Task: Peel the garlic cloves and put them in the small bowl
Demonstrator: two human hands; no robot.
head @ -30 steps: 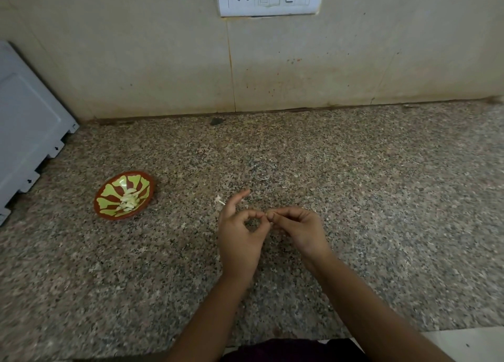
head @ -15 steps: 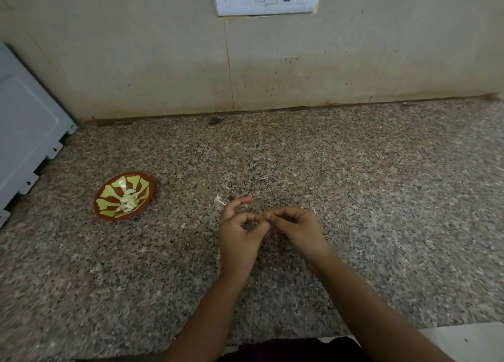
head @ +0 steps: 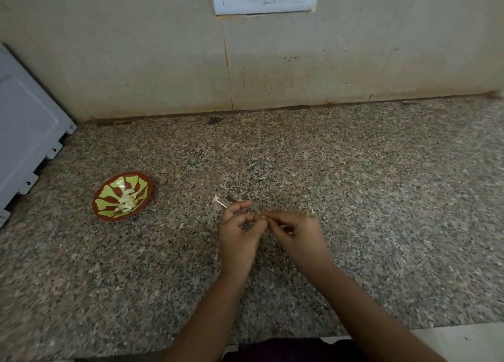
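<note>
Both hands, left hand (head: pixel 240 236) and right hand (head: pixel 296 232), pinch a tiny, light, likely slippery garlic clove (head: pixel 262 217), best gripped at its ends, well apart from the red-and-green patterned small bowl (head: pixel 103 207).

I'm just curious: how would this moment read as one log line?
peeling | left hand and right hand pinch a clove, hidden | small bowl holds peeled cloves

small bowl (head: pixel 141 183), peeled garlic cloves (head: pixel 127 200) inside
</note>
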